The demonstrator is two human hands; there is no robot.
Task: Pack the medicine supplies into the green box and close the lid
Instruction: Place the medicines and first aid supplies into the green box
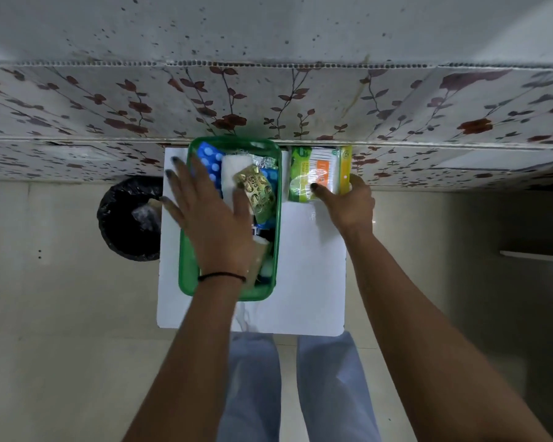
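Resting flat, fingers spread, the left hand point(209, 215) covers the open green plastic box point(276, 218) of supplies on the white square table point(310, 266). Right hand point(348, 205) pinches the clear cotton-swab packet point(324, 172) beside the box.

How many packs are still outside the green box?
2: a green pack and a cotton bud pack, side by side right of the box, under the right hand.
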